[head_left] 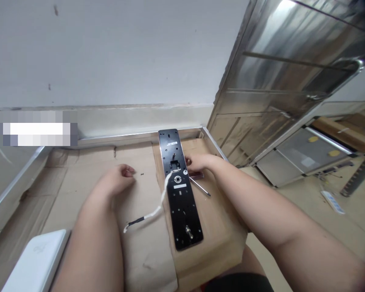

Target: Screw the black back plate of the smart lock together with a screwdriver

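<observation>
A long black lock panel (184, 211) lies back side up, with a square hole, screw posts and a white cable (162, 194) ending in black wrap. My left hand (123, 176) hovers or rests left of the panel, its fingers curled inward; whatever they hold, if anything, is hidden. Just right of those fingertips lies a tiny dark screw (142, 174) on the cardboard. My right hand (197, 162) is at the panel's right edge with bent fingers, partly hidden. Below it, a screwdriver (200, 186) shows its metal shaft pointing toward me; its handle is not clearly visible.
Brown cardboard (142, 259) covers the metal-edged table. A white box-like object (33, 259) sits at the near left. Behind is a pale wall (124, 52); a shiny metal door (261, 77) stands at the right. A power strip (332, 202) lies on the floor.
</observation>
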`<action>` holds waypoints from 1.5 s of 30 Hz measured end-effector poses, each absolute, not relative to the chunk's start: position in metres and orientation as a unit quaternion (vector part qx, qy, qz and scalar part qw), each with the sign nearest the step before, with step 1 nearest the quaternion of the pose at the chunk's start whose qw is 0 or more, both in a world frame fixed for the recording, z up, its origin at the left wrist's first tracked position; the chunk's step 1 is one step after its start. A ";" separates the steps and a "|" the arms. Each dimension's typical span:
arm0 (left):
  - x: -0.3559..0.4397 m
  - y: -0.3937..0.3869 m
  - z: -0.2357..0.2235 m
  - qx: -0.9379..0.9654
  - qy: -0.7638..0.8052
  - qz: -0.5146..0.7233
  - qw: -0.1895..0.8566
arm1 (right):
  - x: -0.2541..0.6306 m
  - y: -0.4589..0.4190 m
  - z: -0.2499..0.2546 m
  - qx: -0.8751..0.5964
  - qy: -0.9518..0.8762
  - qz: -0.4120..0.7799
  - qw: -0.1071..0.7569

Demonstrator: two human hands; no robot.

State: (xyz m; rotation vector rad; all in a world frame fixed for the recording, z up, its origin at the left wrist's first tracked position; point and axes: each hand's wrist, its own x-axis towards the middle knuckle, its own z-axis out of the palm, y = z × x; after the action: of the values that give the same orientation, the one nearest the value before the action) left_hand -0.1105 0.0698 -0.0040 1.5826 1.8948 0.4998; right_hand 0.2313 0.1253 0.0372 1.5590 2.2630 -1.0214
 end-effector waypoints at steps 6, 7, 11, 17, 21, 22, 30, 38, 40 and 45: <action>-0.080 0.073 -0.006 0.640 0.702 0.165 0.265 | 0.223 0.114 0.051 0.498 0.790 -0.352 0.063; -0.077 0.073 -0.005 0.640 0.706 0.159 0.258 | 0.220 0.112 0.052 0.497 0.791 -0.352 0.056; -0.071 0.073 0.000 0.631 0.728 0.132 0.233 | 0.212 0.108 0.046 0.502 0.790 -0.349 0.035; -0.068 0.072 -0.003 0.629 0.740 0.128 0.199 | 0.212 0.114 0.039 0.521 0.776 -0.354 0.042; -0.068 0.072 -0.004 0.633 0.736 0.133 0.197 | 0.222 0.121 0.048 0.543 0.747 -0.377 0.068; -0.068 0.071 -0.004 0.633 0.736 0.134 0.199 | 0.226 0.122 0.051 0.550 0.737 -0.387 0.069; -0.067 0.069 -0.001 0.614 0.753 0.142 0.189 | 0.258 0.126 0.082 0.626 0.638 -0.431 -0.123; -0.068 0.071 0.002 0.598 0.754 0.180 0.203 | 0.269 0.118 0.111 0.593 0.566 -0.432 -0.377; -0.068 0.071 0.005 0.589 0.739 0.228 0.233 | 0.266 0.116 0.113 0.532 0.536 -0.484 -0.442; -0.063 0.064 0.019 0.548 0.614 0.409 0.394 | 0.256 0.111 0.111 0.431 0.524 -0.552 -0.484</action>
State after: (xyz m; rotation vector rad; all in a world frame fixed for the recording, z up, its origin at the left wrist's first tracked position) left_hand -0.0626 0.0638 0.0190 1.3900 1.5567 1.0384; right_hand 0.2558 0.1109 0.1107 2.0466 2.4882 -2.6191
